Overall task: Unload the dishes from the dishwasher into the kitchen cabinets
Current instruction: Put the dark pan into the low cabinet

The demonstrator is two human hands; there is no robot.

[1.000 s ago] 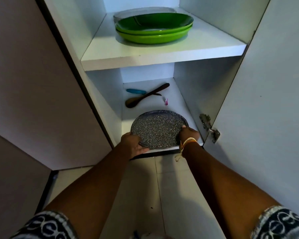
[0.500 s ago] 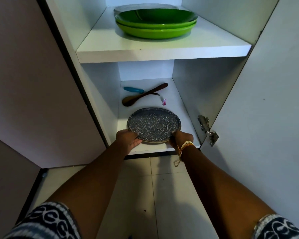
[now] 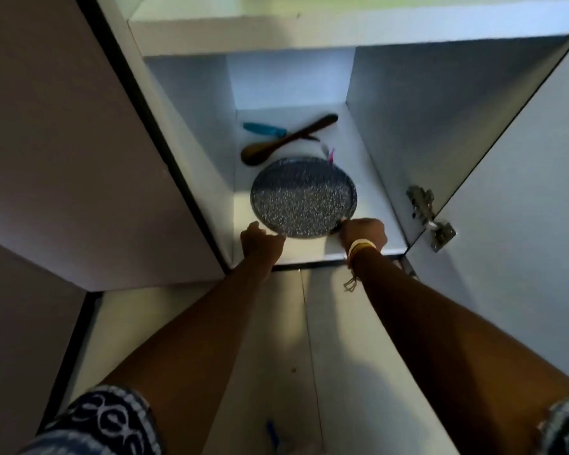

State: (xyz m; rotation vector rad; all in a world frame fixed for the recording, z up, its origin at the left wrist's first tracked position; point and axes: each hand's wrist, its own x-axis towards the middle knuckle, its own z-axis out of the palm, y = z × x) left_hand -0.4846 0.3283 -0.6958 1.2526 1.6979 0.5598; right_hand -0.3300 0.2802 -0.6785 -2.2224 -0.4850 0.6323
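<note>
The speckled plate (image 3: 303, 198) has slid deeper onto the lower shelf (image 3: 368, 239), now lying flat near its front edge, just short of the wooden spoon (image 3: 284, 141). Left hand (image 3: 262, 242) and right hand (image 3: 363, 234) still pinch its near rim, each grip clamped; release looks imminent.

A home kitchen is showing here: a white cabinet (image 3: 191, 133) is standing open on its hinge (image 3: 429, 215), its bottom shelf (image 3: 368, 205) holding a wooden spoon (image 3: 286, 141), a blue-handled utensil (image 3: 263, 129) and a speckled plate (image 3: 304, 197), above a pale tiled floor (image 3: 276, 356).
</note>
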